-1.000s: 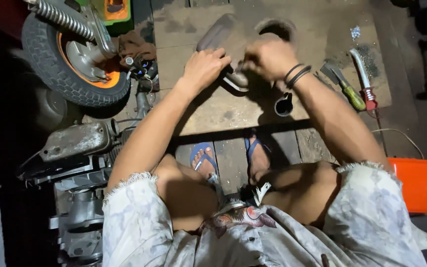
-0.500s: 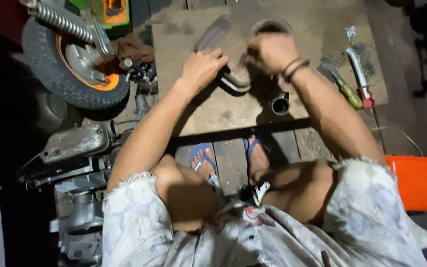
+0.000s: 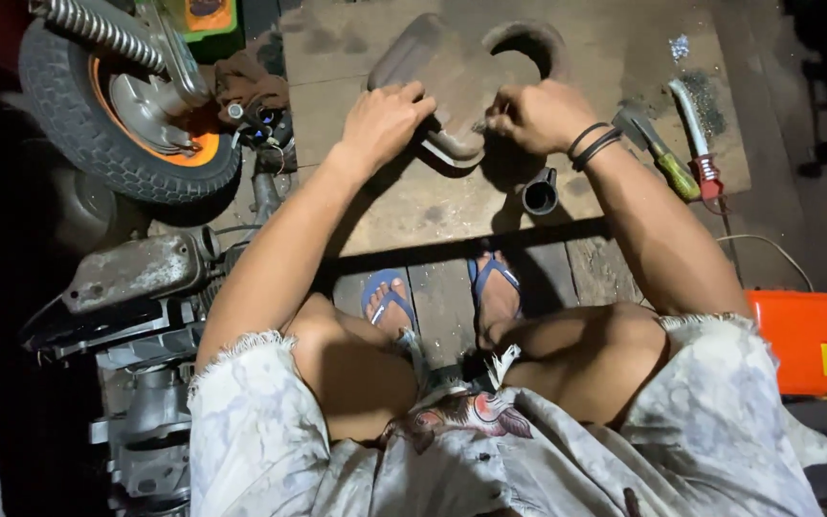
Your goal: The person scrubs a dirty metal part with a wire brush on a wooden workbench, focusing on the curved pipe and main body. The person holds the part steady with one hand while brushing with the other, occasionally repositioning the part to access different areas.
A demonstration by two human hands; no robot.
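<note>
left hand [image 3: 382,122]: fingers curled and pressed down on the near side of the muffler [image 3: 437,77], pinning it to the wooden board [image 3: 390,206].
right hand [image 3: 538,115]: closed in a fist at the muffler's near right corner, apparently pinching a small tool or fastener; too small to tell which.
muffler: dull grey metal exhaust lying flat mid-board, its curved pipe [image 3: 526,40] looping off behind the right hand.
handling: likely rigid and fairly heavy, with a rounded, grimy shell that may slip; best held on the broad body, not the thin pipe.
short tube [image 3: 539,194]: open-ended, just nearer than the muffler; inside is dark, contents cannot be told.
hatchet [image 3: 656,148] and knife [image 3: 693,129]: right of the muffler.
wheel [image 3: 122,105]: left of the muffler.
engine parts [image 3: 131,278]: left and nearer.
orange box [image 3: 815,340]: far right, nearer; inside not visible.
</note>
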